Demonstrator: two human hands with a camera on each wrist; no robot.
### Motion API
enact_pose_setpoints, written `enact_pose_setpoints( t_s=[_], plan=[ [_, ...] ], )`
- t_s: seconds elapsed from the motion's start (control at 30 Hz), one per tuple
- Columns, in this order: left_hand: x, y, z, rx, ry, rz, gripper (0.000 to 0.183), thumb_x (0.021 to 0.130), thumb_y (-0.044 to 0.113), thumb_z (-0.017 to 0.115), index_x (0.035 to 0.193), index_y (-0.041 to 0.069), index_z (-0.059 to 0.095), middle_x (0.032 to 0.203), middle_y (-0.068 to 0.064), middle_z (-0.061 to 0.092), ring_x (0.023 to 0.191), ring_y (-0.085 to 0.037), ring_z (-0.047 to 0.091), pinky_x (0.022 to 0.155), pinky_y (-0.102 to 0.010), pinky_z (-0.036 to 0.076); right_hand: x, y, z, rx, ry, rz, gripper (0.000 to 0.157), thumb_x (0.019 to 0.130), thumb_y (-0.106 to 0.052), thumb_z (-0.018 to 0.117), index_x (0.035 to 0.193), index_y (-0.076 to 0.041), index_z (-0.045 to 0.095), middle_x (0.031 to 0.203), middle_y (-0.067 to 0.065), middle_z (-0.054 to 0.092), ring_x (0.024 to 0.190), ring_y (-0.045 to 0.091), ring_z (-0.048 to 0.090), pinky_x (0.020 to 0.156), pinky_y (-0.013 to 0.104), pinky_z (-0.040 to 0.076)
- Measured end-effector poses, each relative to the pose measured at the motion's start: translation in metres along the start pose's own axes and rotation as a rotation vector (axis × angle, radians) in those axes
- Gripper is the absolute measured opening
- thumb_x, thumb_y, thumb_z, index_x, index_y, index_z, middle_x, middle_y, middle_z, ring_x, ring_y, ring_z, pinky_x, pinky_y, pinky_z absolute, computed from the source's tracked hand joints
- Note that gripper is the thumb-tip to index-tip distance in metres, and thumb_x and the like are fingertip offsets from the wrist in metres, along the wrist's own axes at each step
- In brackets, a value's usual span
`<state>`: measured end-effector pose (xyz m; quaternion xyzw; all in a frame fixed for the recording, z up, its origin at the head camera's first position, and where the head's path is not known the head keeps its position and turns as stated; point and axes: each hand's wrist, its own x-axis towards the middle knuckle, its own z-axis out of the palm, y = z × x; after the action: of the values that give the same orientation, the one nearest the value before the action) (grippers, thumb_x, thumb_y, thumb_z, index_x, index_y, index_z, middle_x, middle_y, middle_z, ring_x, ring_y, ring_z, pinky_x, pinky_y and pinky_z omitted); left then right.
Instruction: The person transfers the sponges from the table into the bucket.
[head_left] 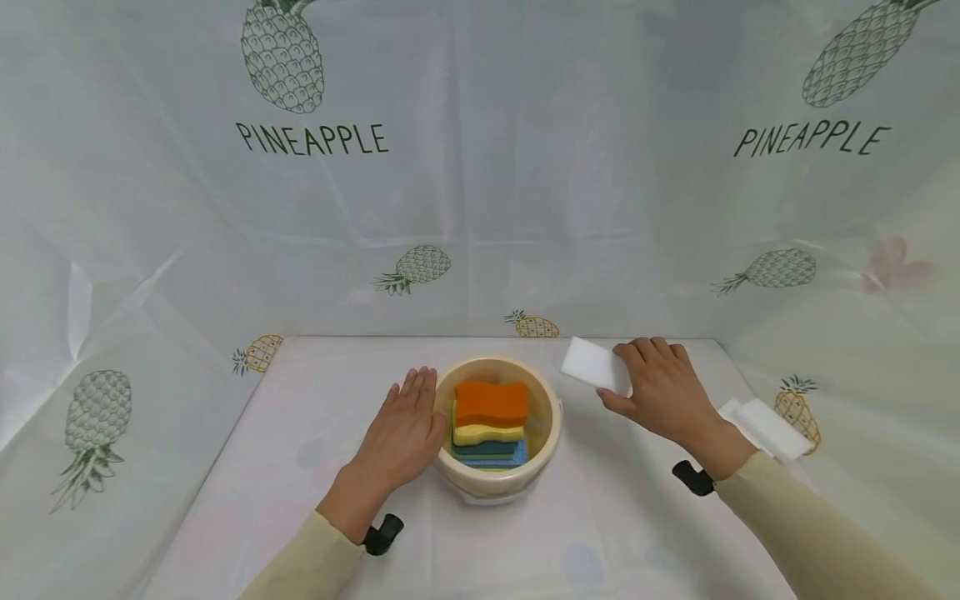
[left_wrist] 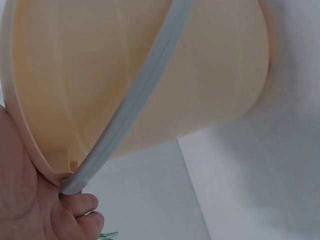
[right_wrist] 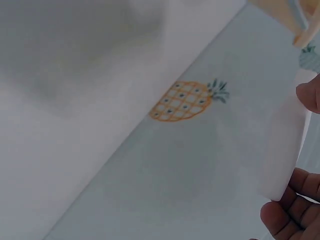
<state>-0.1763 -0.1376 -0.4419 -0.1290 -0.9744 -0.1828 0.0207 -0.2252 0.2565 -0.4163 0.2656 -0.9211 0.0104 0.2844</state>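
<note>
A cream bucket stands on the table and holds an orange sponge, a yellow sponge and blue and green sponges beneath them. My left hand rests with straight fingers against the bucket's left rim. The left wrist view shows its fingertips beside the end of the bucket's grey handle. To the right of the bucket, my right hand pinches a white sponge between thumb and fingers, raised above the table. The right wrist view shows this white sponge edge-on.
More white sponges lie at the table's right edge, partly hidden behind the right forearm. A pale cloth printed with pineapples hangs at the back and sides. The white tabletop extends in front of the bucket.
</note>
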Motion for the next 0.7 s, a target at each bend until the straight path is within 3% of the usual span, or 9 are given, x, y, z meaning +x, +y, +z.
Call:
enact_pose_setpoints(
  t_s=[0.17, 0.43, 0.7],
  plan=[
    [0.0, -0.001, 0.002, -0.016, 0.019, 0.003, 0.065, 0.112, 0.032, 0.037, 0.166, -0.002, 0.024, 0.173, -0.019, 0.026, 0.162, -0.036, 0.021, 0.131, -0.056, 0.017, 0.024, -0.037, -0.011, 0.059, -0.012, -0.023, 0.067, 0.079, -0.049, 0.089, 0.118, 0.0, 0.066, 0.11, 0.018, 0.068, 0.099, 0.038, 0.059, 0.079, 0.052, 0.048],
    [-0.001, 0.001, 0.001, -0.011, 0.021, -0.006, 0.063, 0.112, 0.03, 0.035, 0.165, -0.002, 0.026, 0.172, -0.019, 0.028, 0.162, -0.035, 0.023, 0.131, -0.055, 0.018, 0.04, -0.096, -0.012, 0.099, -0.129, -0.091, 0.067, 0.08, -0.053, 0.089, 0.12, -0.005, 0.064, 0.114, 0.009, 0.066, 0.103, 0.03, 0.059, 0.087, 0.046, 0.049],
    [-0.002, 0.003, 0.001, -0.007, 0.032, -0.011, 0.063, 0.111, 0.029, 0.036, 0.164, -0.004, 0.028, 0.171, -0.02, 0.03, 0.161, -0.036, 0.024, 0.131, -0.055, 0.019, 0.042, -0.123, -0.007, 0.12, -0.225, -0.218, 0.064, 0.081, -0.057, 0.086, 0.12, -0.011, 0.066, 0.113, 0.003, 0.065, 0.101, 0.023, 0.055, 0.085, 0.04, 0.044]
  ],
)
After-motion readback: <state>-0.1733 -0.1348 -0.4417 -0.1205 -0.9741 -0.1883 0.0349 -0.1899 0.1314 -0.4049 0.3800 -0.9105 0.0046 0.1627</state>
